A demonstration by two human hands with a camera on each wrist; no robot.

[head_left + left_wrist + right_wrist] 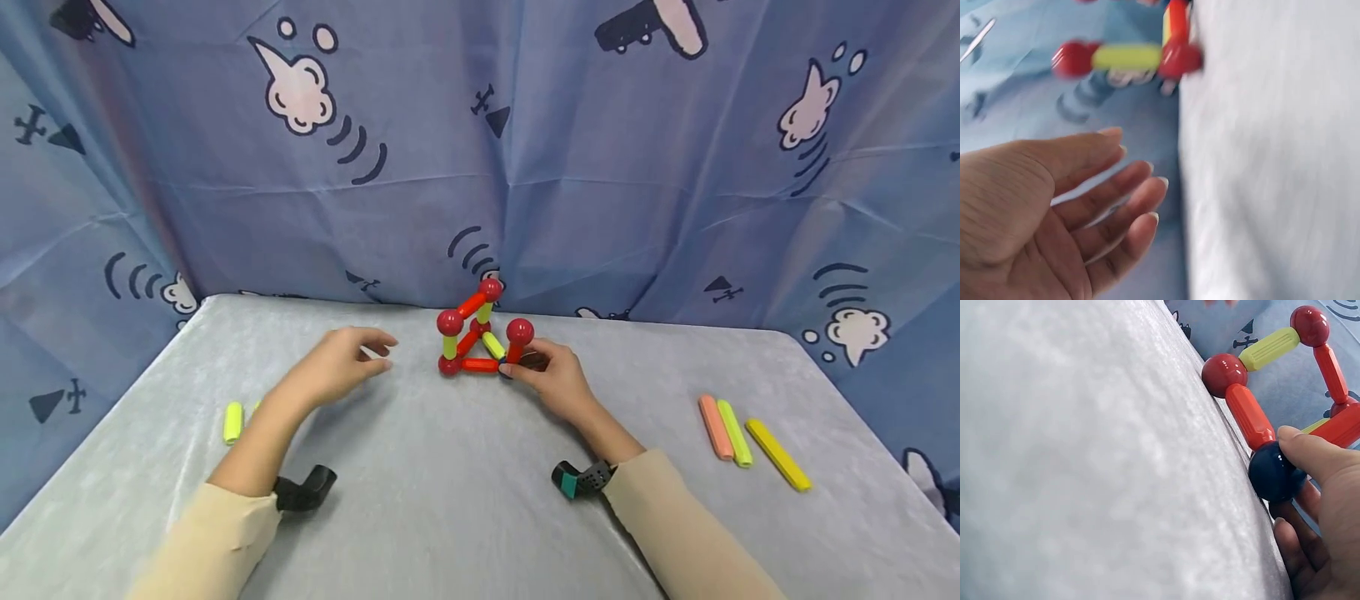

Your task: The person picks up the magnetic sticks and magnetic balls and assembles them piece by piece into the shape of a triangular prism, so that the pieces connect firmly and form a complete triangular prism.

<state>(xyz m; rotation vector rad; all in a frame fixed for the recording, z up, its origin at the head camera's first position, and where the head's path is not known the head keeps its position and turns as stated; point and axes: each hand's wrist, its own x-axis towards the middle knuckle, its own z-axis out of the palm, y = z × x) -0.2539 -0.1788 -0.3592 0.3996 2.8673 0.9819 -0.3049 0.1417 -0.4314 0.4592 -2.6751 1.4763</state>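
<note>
A frame of red balls and red and yellow-green rods stands at the table's back; a red rod (pixel 480 365) runs along its front. At its right corner my right hand (pixel 558 383) grips the dark blue ball (pixel 1275 472), thumb on top and fingers behind it. From that corner rises a red rod topped by a red ball (pixel 520 331). My left hand (pixel 337 367) hovers left of the frame, fingers apart and relaxed, holding nothing. In the left wrist view a yellow-green rod (pixel 1127 57) joins two red balls beyond the left hand (pixel 1066 206).
On the right of the table (pixel 465 517) lie an orange rod (pixel 716 427), a yellow-green rod (pixel 734 432) and a longer yellow rod (pixel 778 454). A yellow-green rod (pixel 233 422) lies at the left, with another partly behind the left arm. A patterned blue curtain (pixel 420 150) hangs behind.
</note>
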